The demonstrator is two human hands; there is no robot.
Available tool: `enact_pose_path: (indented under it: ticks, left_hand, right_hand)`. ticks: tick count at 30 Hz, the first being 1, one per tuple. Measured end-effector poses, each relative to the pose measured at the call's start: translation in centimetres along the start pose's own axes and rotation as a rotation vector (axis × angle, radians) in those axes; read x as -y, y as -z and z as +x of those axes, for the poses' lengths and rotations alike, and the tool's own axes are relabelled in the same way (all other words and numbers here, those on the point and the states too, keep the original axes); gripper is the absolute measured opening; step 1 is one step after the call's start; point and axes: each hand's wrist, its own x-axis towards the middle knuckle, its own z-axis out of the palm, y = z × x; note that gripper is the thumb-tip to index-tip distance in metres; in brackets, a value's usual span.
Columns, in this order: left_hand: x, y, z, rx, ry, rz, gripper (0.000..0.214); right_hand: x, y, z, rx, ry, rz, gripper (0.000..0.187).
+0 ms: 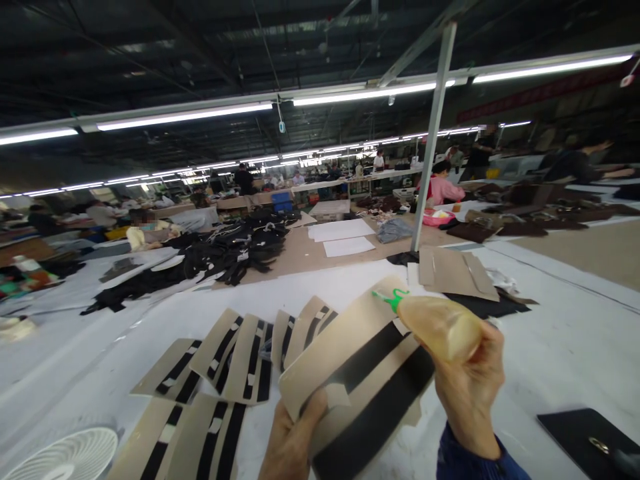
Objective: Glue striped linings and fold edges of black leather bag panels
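My left hand [293,437] grips a tan cardboard template with black strips [360,363], held up tilted in front of me, thumb on its lower edge. My right hand [467,387] is wrapped round a yellowish squeeze bottle with a green nozzle [435,323]. The nozzle tip touches the upper edge of the held template. Several more tan pieces with black strips [240,357] lie fanned on the white table [560,340] below and to the left.
A white fan [70,457] sits at the lower left. A black pad [590,440] lies at the lower right. Tan card pieces [453,270], a heap of black material [225,257] and a metal post [433,137] stand farther back. Other people work at distant tables.
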Motion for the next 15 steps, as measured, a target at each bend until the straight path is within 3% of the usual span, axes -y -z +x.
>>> enact_pose_path:
  ticks: [6,12,15]
  left_hand:
    - [0.7,0.0,0.1,-0.072,0.006,0.040,0.053]
    - [-0.3,-0.3,-0.8,-0.102,0.065,-0.035,0.057]
    - [-1.0,-0.9,-1.2,-0.097,0.079,-0.043,0.054]
  right_hand:
    - [3.0,0.9,-2.2,0.182,0.038,-0.086,0.031]
    - [0.9,0.3,0.2,0.015,0.203,0.067,0.036]
    - [0.9,0.7,0.0,0.025,0.172,0.048,0.036]
